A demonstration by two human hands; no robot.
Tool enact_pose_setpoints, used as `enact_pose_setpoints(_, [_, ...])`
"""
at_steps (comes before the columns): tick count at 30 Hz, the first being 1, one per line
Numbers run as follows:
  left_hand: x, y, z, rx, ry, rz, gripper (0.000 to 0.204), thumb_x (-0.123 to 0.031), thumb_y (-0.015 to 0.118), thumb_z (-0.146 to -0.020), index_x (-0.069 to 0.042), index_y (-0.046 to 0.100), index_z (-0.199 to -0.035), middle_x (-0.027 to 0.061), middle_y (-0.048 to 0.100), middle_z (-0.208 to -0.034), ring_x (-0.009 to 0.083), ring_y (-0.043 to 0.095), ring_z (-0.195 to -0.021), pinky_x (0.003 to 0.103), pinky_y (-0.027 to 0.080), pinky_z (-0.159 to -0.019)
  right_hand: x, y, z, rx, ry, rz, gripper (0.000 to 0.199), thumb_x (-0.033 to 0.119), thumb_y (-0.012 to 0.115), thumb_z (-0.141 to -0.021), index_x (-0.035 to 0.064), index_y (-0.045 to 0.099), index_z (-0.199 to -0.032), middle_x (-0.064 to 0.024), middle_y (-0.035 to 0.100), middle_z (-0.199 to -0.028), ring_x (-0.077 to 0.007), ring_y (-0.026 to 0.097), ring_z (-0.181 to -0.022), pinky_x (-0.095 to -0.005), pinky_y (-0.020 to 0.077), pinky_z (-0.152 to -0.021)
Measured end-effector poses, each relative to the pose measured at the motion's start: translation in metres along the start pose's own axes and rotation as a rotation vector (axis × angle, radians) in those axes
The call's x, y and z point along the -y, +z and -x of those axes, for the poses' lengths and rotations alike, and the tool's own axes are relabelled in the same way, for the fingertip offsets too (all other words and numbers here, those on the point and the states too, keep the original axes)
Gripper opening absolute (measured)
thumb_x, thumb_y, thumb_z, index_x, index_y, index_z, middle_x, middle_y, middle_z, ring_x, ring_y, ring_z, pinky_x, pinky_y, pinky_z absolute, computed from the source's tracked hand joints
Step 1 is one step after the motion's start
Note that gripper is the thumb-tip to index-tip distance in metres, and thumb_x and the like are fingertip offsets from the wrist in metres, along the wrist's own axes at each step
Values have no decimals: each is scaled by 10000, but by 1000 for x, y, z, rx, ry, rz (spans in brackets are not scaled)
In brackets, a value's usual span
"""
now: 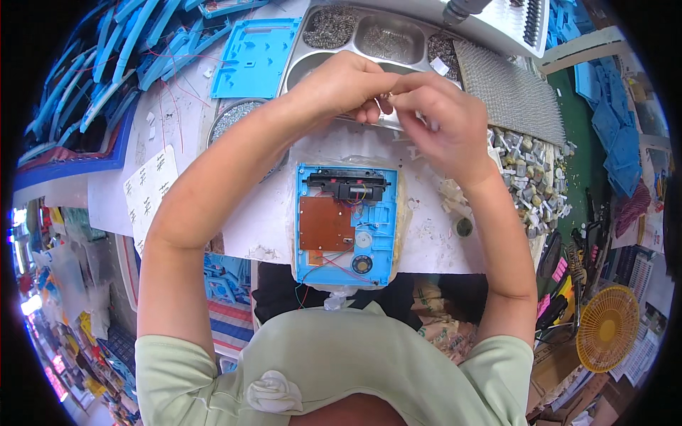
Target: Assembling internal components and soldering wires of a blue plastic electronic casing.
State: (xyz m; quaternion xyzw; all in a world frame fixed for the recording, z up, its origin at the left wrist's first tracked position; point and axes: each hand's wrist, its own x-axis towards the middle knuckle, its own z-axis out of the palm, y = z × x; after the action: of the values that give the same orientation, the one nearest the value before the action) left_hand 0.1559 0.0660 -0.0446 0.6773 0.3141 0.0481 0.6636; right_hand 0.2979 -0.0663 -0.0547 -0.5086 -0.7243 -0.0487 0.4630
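Observation:
My left hand (346, 84) and my right hand (449, 117) meet over the near edge of a steel compartment tray (427, 30). Both have thumb and fingers pinched together around something too small to make out. Below them, on a plastic-wrapped pad (403, 206), lies an open blue plastic casing (387, 238). Inside it sit a brown circuit board (321, 224), a black mechanism (348, 186) across the far end, a small round black part (361, 264) and thin loose wires. Neither hand touches the casing.
Small metal parts fill tray compartments. A bowl of screws (238, 117), partly behind my left forearm, stands near a blue panel (257, 57). Blue casings (121, 57) pile up at far left. A bristly grey sheet (508, 92) and many small parts (529, 177) lie right.

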Motion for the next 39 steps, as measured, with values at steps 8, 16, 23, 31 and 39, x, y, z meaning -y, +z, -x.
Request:
enact_pose_setpoints(8, [18, -12, 16, -89, 186, 22, 328, -258, 694, -955, -93, 561, -705, -18, 568, -684, 57, 438, -517, 215, 331, -505, -18, 9, 8, 184, 618, 260, 328, 172, 691, -861, 74, 724, -1172, -118, 732, -1024, -202, 646, -773, -312, 528, -740])
enact_pose_setpoints(16, [20, 34, 167, 207, -51, 492, 142, -39, 593, -1003, -52, 470, -933, 152, 718, -934, 189, 738, -822, 283, 588, -681, 125, -22, 26, -149, 740, -522, 243, 52, 705, -894, -45, 718, -1117, -133, 717, -883, -181, 658, -744, -283, 521, -690])
enact_pose_setpoints(23, [67, 62, 194, 264, -193, 760, 231, -145, 520, -1064, 12, 571, -1225, 174, 726, -1015, 200, 730, -806, 299, 590, -675, 148, -2, 64, -212, 434, -243, 256, -45, 788, -794, -31, 728, -1042, -114, 711, -817, -177, 622, -607, -271, 487, -537])
enact_pose_setpoints(31, [71, 73, 208, 275, -209, 705, 216, -167, 530, -1071, 1, 577, -1198, 145, 725, -1024, 169, 721, -791, 278, 590, -704, 173, -6, 85, 12, 372, -91, 367, -10, 818, -759, -10, 704, -1108, -117, 722, -875, -260, 669, -672, -350, 527, -592])
enact_pose_setpoints(39, [54, 54, 178, 106, 319, -371, 194, -86, 640, -958, -28, 671, -1140, 77, 686, -736, 179, 692, -688, 299, 520, -621, 190, -53, 149, 45, 1013, -702, 369, -22, 752, -842, -68, 642, -1192, -144, 746, -942, -239, 728, -827, -348, 583, -763])
